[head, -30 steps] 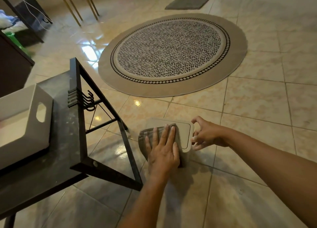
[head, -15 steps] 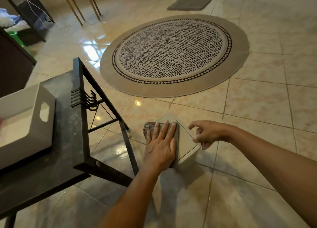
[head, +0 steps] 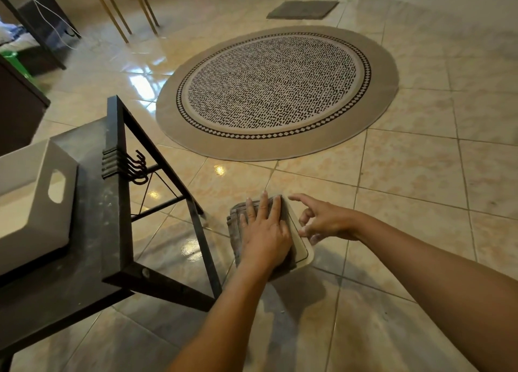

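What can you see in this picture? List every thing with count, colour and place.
small beige plastic lidded bin: 1, beige, floor beside table
folded grey cloth: 1, grey, on bin lid
black metal-framed table: 1, black, left
white plastic box with handle cutout: 1, white, on table
round patterned rug: 1, beige with black-and-white centre, mid floor
dark rectangular doormat: 1, grey, far floor
left hand: 1, flat on cloth
right hand: 1, fingers loose, beside bin

I'm in a home living room: glossy tiled floor (head: 406,175), a round patterned rug (head: 276,88), a doormat (head: 302,9), a chair (head: 123,4) and a black table (head: 92,231).
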A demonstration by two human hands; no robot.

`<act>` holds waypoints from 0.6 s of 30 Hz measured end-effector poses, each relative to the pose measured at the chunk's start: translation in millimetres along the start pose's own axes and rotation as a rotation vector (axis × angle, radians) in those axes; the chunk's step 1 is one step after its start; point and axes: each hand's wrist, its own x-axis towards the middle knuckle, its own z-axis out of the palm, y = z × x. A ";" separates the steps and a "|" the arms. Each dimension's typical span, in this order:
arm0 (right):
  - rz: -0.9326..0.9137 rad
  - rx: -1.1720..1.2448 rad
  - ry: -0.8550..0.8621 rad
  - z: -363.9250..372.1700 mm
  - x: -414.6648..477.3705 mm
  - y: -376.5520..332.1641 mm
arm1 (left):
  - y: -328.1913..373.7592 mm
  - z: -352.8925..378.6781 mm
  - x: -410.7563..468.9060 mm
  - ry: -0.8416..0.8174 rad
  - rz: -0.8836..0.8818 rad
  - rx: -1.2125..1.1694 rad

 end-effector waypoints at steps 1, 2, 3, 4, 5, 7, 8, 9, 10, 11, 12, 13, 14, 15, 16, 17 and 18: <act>-0.017 0.003 0.008 0.5 1.9 0.0 | -9.5 -1.8 -0.1 0.008 0.046 0.015; -0.024 0.007 0.009 1.1 3.6 -0.2 | -20.1 -2.8 -2.0 0.008 0.080 0.036; -0.026 0.014 0.003 2.2 5.2 -0.3 | -29.8 -1.8 -5.8 0.002 0.093 0.049; -0.025 0.020 -0.006 4.0 6.5 -0.9 | -36.6 0.1 -11.1 0.000 0.089 0.052; -0.022 0.021 -0.015 6.3 7.7 -1.5 | -39.2 3.7 -16.1 0.007 0.077 0.052; -0.015 0.019 -0.027 8.8 7.8 -1.6 | -29.9 9.6 -20.7 0.023 0.039 0.077; -0.014 0.024 -0.031 8.9 6.9 -0.5 | -21.7 12.4 -19.0 0.031 0.024 0.103; -0.014 0.032 -0.037 8.8 6.0 0.7 | -13.4 14.1 -15.8 0.044 0.018 0.124; -0.012 0.043 -0.042 9.1 4.8 1.6 | -6.4 15.1 -11.3 0.059 0.022 0.139; -0.011 0.051 -0.043 9.6 4.3 2.0 | -2.0 14.7 -5.9 0.069 0.026 0.147; -0.009 0.053 -0.038 10.6 3.9 1.7 | -1.1 13.5 0.9 0.072 0.014 0.141; -0.009 0.052 -0.028 11.8 4.1 0.8 | -3.2 11.2 6.7 0.078 -0.020 0.119; -0.007 0.050 -0.015 13.1 4.6 -0.2 | -6.7 9.4 10.1 0.089 -0.072 0.085; -0.008 0.050 -0.005 14.3 5.6 -0.8 | -9.7 9.0 9.7 0.104 -0.120 0.056; -0.010 0.051 0.000 15.4 6.3 -1.4 | -10.5 11.0 4.0 0.111 -0.149 0.039; -0.012 0.054 -0.001 15.6 7.2 -1.8 | -8.3 15.4 -6.0 0.112 -0.146 0.039; -0.013 0.055 -0.004 15.2 7.6 -1.6 | -3.5 20.9 -19.1 0.107 -0.118 0.053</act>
